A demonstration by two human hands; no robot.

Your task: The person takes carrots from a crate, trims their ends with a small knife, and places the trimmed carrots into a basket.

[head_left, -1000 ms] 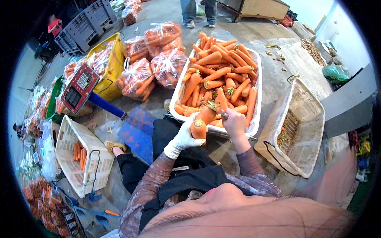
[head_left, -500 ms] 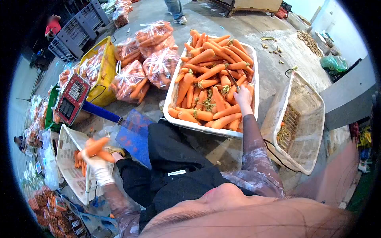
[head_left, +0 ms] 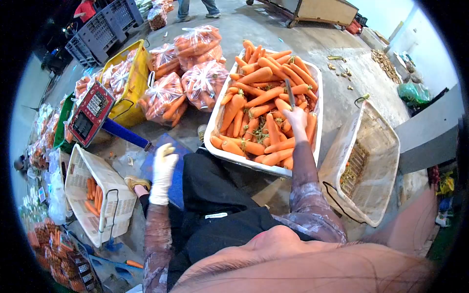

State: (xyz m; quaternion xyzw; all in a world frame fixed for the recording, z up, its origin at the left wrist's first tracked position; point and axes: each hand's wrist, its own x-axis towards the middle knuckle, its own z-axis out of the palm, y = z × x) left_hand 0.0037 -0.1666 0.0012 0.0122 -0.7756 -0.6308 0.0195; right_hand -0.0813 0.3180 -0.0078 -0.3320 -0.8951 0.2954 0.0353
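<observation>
In a white glove, my left hand (head_left: 164,171) hovers over the blue scale platform (head_left: 146,168), empty, with its fingers loosely curled and apart. My right hand (head_left: 296,119) grips a knife (head_left: 290,93), its blade pointing away from me above the heaped carrots (head_left: 259,75). These carrots, some with green stubs on top, fill a large white crate (head_left: 320,105) in front of me. To my left, a tilted white basket (head_left: 117,207) contains several carrots (head_left: 94,195).
Bags of carrots (head_left: 202,83) stand beyond the scale display (head_left: 90,115). A yellow crate (head_left: 139,73) with more bags is behind them. At right sits a white basket (head_left: 386,156) with green scraps inside. A person's legs (head_left: 198,7) show at the back.
My left hand held carrots over the left basket; now it is empty and has moved right and up. My right hand has shifted slightly, turning the knife more upright in view.
</observation>
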